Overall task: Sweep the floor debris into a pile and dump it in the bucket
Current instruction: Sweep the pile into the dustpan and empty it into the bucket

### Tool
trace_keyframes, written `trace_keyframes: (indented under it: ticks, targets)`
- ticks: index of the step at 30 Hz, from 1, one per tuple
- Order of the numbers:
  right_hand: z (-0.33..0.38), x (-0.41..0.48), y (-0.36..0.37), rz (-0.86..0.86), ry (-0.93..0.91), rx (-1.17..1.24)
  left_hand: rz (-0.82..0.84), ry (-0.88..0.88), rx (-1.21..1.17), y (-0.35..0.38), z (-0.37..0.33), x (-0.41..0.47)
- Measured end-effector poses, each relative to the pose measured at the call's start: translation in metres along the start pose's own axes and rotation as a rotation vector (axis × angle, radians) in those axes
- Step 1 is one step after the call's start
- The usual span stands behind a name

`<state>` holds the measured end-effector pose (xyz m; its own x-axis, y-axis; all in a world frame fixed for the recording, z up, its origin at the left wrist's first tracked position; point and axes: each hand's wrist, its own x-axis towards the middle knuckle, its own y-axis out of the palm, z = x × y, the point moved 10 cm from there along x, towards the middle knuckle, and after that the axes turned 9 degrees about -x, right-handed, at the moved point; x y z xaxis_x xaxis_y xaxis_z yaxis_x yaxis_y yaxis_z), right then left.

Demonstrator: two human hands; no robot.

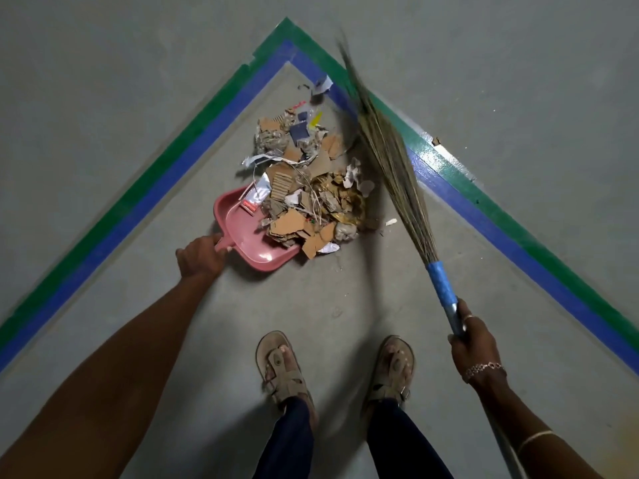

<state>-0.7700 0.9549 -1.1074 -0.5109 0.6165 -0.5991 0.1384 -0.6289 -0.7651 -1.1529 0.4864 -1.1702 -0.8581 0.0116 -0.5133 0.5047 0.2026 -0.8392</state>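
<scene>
We note grey floor (103,81); green tape (173,148) and blue tape (173,172) lie side by side, green outside, meeting in corner toward far edge; we see tan sandals (281,368) near bottom edge; dark trouser legs (290,440) over them.

Your debris pile (311,188) of torn cardboard, paper scraps and foil lies on the floor (311,305), inside the taped corner (286,36). Your pink dustpan (249,236) sits at the pile's near-left edge, its mouth under scraps. Your broom (390,160) slants along the right side, bristles blurred.

The broom (403,188) blurs at its bristle tips; debris (311,191) hides the dustpan (247,238) mouth.
</scene>
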Motion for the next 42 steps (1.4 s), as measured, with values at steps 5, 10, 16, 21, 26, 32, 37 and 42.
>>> trace_keyframes:
  ticks: [5,10,16,21,26,32,37,42]
  targets:
    - [0.021,0.033,0.020,0.169,-0.007,-0.124,0.002,-0.003,-0.007,0.004,0.005,0.001]
    - [0.033,0.026,0.041,0.275,-0.099,-0.201,0.004,-0.053,-0.040,0.006,0.006,0.003]
    - [0.039,-0.005,0.060,0.351,-0.164,-0.223,-0.036,-0.121,-0.095,0.002,0.006,-0.009]
    - [0.035,-0.021,0.065,0.348,-0.194,-0.189,-0.047,-0.211,-0.178,0.003,0.008,-0.017]
    - [0.037,-0.030,0.051,0.288,-0.221,-0.202,-0.044,-0.182,-0.269,0.006,0.007,-0.028]
    - [0.021,-0.053,0.020,0.253,-0.154,-0.166,-0.019,-0.168,-0.386,-0.005,0.001,-0.055]
    - [0.033,-0.087,-0.026,0.233,-0.163,-0.152,-0.040,-0.202,-0.464,-0.040,-0.007,-0.096]
    - [0.044,-0.125,-0.082,0.204,-0.124,-0.174,-0.066,-0.257,-0.482,-0.087,-0.019,-0.149]
